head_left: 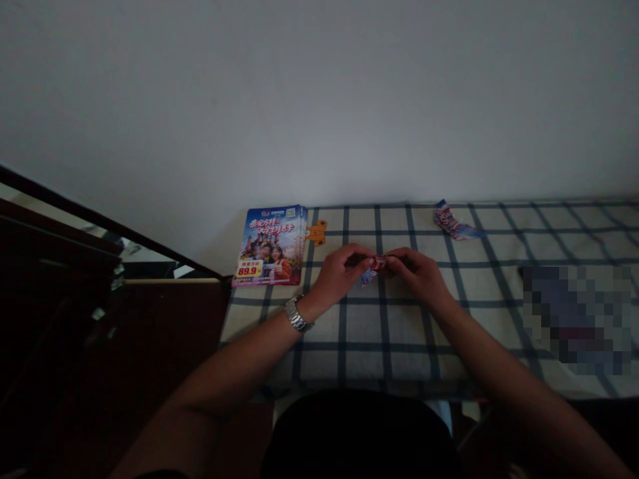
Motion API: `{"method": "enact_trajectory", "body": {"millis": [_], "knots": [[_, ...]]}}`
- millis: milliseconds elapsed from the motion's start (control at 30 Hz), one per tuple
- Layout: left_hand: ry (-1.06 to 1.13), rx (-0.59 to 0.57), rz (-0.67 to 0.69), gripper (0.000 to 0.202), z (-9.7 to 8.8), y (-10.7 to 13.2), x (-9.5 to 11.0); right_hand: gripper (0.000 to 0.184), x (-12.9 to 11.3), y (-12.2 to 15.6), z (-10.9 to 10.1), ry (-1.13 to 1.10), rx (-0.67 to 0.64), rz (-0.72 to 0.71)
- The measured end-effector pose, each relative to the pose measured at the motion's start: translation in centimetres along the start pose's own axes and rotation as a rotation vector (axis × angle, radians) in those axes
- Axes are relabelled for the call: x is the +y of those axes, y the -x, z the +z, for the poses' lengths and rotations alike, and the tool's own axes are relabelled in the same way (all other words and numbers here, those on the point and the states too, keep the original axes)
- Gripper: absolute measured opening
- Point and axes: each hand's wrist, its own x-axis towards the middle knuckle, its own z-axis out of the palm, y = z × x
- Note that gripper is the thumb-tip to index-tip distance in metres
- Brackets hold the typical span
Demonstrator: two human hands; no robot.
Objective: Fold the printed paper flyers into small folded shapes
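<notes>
Over the middle of the checked cloth [362,326], my two hands meet around a small piece of folded printed paper [368,276]. Its colours are blue, white and red. My left hand [344,269], with a metal watch on the wrist, pinches it from the left. From the other side, my right hand [415,271] pinches it with thumb and fingertips. The fingers cover much of the paper, so its full shape is hidden. A stack of printed flyers [269,246] lies to the left of my hands, in similar colours.
Beside the flyers lies an orange bear-shaped item [316,233]. Near the wall [319,100] at the right is a curved row of folded paper pieces [452,223]. A blurred-out dark object [569,316] lies far right. A dark rail [110,229] slopes along the left.
</notes>
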Motion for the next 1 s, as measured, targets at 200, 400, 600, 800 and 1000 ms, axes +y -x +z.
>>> {"method": "enact_trajectory", "body": {"millis": [200,400,600,800,1000], "knots": [[-0.016,0.009,-0.003,0.015,0.01,-0.03,0.03,0.04,0.43,-0.01,-0.26,-0.007,-0.011,-0.01],[-0.031,-0.012,-0.008,0.015,0.0,-0.04,0.43,0.041,0.31,0.09,-0.16,0.029,0.006,-0.009],[-0.029,-0.041,-0.017,0.016,0.04,-0.06,0.51,0.041,0.47,0.16,-0.19,0.077,0.018,-0.024],[0.036,-0.069,-0.053,0.016,0.1,-0.09,0.41,0.04,0.0,0.11,-0.16,0.104,0.031,-0.026],[0.092,-0.002,-0.064,0.02,0.29,0.02,0.01,0.045,-0.29,-0.08,-0.07,0.068,-0.009,0.028]]}}
